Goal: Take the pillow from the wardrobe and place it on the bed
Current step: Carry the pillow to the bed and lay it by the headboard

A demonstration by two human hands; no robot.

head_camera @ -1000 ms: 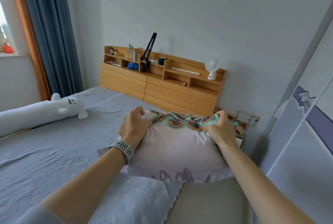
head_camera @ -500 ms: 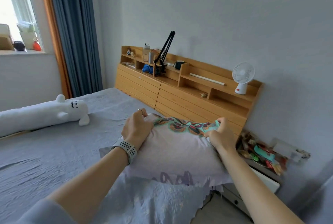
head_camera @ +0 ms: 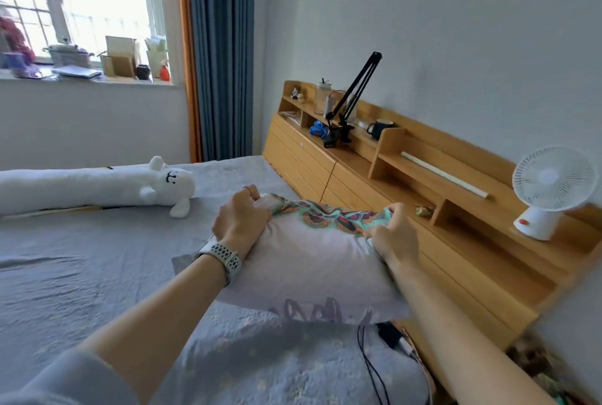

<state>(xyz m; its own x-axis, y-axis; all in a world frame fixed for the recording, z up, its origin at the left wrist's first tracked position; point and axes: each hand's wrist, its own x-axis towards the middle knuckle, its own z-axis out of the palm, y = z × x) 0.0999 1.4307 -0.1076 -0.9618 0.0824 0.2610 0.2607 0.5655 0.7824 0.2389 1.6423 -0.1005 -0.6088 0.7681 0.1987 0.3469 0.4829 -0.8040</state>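
Now both hands, left hand (head_camera: 239,223) and right hand (head_camera: 392,236), grip the pillow (head_camera: 312,261), seemingly resting on the bed (head_camera: 81,274).

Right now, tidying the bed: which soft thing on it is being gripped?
The lilac pillow by the headboard, held by both hands; the long white plush toy lies untouched.

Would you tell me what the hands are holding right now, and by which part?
Both hands grip the pillow at its far patterned edge: left hand at the left corner, right hand at the right.
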